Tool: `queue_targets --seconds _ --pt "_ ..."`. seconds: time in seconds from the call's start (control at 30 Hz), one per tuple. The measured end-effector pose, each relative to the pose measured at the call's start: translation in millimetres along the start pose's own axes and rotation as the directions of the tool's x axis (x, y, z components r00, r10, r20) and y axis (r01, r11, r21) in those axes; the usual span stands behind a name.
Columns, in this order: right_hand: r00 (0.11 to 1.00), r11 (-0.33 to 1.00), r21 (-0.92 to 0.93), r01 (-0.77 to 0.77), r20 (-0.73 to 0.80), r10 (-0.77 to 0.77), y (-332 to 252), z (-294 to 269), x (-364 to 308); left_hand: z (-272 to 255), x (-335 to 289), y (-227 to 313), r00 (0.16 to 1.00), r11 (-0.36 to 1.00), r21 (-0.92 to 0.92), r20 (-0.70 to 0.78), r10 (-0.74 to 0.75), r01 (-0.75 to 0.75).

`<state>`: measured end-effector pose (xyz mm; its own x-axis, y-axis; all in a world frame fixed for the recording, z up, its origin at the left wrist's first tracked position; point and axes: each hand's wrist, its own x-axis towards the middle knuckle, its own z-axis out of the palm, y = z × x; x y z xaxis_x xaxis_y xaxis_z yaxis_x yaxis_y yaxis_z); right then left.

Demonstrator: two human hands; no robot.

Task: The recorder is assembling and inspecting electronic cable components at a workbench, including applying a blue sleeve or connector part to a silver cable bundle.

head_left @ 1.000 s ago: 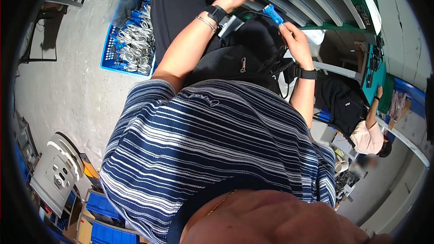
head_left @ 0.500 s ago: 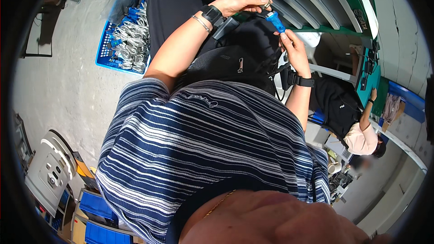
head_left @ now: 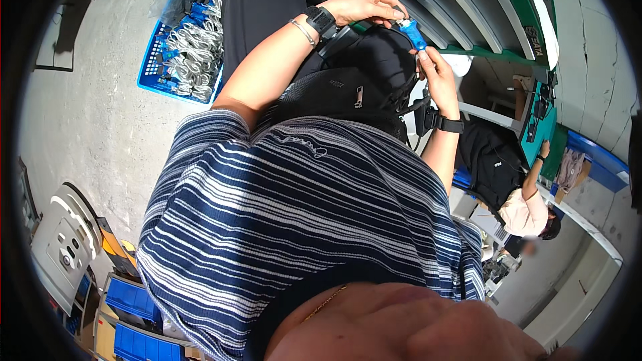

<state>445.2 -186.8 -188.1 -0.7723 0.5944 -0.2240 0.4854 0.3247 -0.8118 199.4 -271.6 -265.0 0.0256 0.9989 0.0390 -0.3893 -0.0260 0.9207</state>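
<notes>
Above my lap, my right hand [head_left: 436, 70] pinches the lower end of a translucent blue cable connector [head_left: 412, 35], its pale end pointing up and left. The fingers of my left hand [head_left: 366, 7] close on a small dark piece [head_left: 399, 16] right at that pale end. The piece seems to touch the connector, but its kind is too small to tell. Each wrist wears a black strap with a dark box-shaped device; the one near my left wrist [head_left: 338, 41] hangs over the black bag [head_left: 334, 93] at my waist.
A blue basket [head_left: 143, 70] of grey cables with blue connectors stands on the floor at left. Grey slatted metal with a green frame [head_left: 461, 0] lies ahead. At right a person [head_left: 525, 207] works at a green-topped bench [head_left: 550, 124]. Blue bins [head_left: 134, 301] sit lower left.
The dark piece in my left hand has come closer to the connector's pale end. My left hand has shifted slightly right and down; my right hand stays nearly in place.
</notes>
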Motion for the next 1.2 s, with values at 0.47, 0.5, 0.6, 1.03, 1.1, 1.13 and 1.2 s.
queue_targets --seconds 0.47,0.5,0.6,1.03,1.1,1.13,1.2 --pt "0.999 0.999 -0.034 -0.03 0.021 0.031 -1.5 -2.2 0.9 -3.2 6.1 -9.6 0.997 0.996 0.053 0.002 0.074 -0.074" --pt "0.999 0.999 -0.03 -0.025 0.036 0.026 -2.0 -1.9 1.1 -3.7 6.3 -9.8 0.998 0.996 0.052 0.0 0.066 -0.066" --pt "0.997 0.998 -0.045 -0.047 0.06 0.05 -3.6 -2.1 0.5 -3.9 5.1 -9.0 0.998 0.997 0.045 -0.003 0.056 -0.056" --pt "0.999 0.995 -0.097 -0.039 -0.011 0.038 -1.3 2.0 4.2 -3.4 4.2 -7.7 0.999 0.996 0.078 -0.021 0.042 -0.04" --pt "0.998 0.994 -0.091 -0.063 0.0 0.064 -2.9 2.7 5.1 -2.9 3.5 -7.5 0.999 0.996 0.071 -0.016 0.052 -0.051" --pt "0.998 0.994 -0.091 -0.064 0.001 0.064 -3.8 3.2 5.7 -2.6 2.9 -7.6 0.999 0.996 0.076 -0.028 0.038 -0.036" --pt "0.996 0.991 -0.111 -0.081 0.026 0.085 -5.3 3.6 6.5 -2.4 2.2 -7.4 0.999 0.995 0.103 -0.047 0.017 -0.012"
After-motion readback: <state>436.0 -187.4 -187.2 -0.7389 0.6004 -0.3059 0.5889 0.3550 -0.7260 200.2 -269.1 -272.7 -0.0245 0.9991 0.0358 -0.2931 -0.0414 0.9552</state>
